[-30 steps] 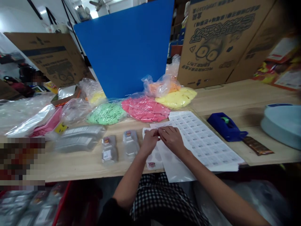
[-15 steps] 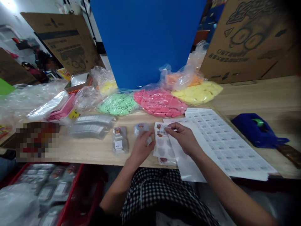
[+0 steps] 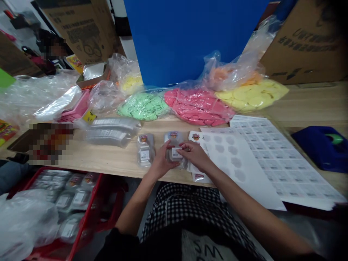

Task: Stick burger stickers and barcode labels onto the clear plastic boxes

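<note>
At twelve o'clock, the left hand point(image 3: 161, 164), thumb and fingers spread, curves around a clear container point(image 3: 174, 136), hiding its side. The right hand point(image 3: 196, 155) partly covers a white label point(image 3: 175, 153) there; pinching or pressing, I cannot tell. The frame cuts off a blue dispenser point(image 3: 312, 143) at three o'clock.

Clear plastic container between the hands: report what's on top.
A colourful logo sticker and white rectangular barcode label. The bare left hand and right hand partly cover the container; anything beneath is hidden.
</note>
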Tool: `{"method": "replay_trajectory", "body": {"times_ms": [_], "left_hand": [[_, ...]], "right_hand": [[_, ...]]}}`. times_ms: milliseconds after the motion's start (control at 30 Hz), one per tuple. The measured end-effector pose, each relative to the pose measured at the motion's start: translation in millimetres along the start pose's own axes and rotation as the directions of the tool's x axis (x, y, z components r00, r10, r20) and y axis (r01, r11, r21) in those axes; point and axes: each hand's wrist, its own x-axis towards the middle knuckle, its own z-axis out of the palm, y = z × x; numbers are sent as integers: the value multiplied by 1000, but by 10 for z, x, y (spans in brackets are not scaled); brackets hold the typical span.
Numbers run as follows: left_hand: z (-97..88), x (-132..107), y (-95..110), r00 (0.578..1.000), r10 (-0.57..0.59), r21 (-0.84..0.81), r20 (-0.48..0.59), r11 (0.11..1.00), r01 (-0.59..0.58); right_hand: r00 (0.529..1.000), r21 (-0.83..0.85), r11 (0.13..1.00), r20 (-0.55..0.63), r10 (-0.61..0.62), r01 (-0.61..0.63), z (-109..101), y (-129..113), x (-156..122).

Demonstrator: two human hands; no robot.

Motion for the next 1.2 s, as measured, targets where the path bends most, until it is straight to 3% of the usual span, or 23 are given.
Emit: {"method": "replay_trajectory", "body": {"times_ms": [300, 500, 800, 933, 1033, 1100, 1200], "left_hand": [[6, 12, -46, 1000, 29, 3, 1, 1000, -29], [10, 3, -70, 999, 40, 20, -6, 999, -40], [6, 14, -42, 999, 48, 39, -6, 998, -48], [-32, -4, -30, 1000, 4, -55, -21, 998, -5], [-82, -23, -15, 998, -24, -259, -65, 966, 6], [-110, -28, 7, 996, -41, -409, -83, 912, 4], [-119, -26, 54, 995, -66, -540, -74, 842, 16]], "right_hand": [[994, -90, 990, 21, -104, 106, 22, 93, 43], [982, -180, 968, -38, -187, 177, 94, 155, 0], [971, -218, 969, -183, -156, 115, 225, 147, 6], [967, -85, 994, -238, -90, 72, 111, 108, 15], [957, 74, 997, -289, 23, -1, -15, 38, -53], [965, 178, 983, -247, 94, -50, -63, -30, -108], [980, 321, 937, -95, 176, -137, -54, -151, -175]]}}
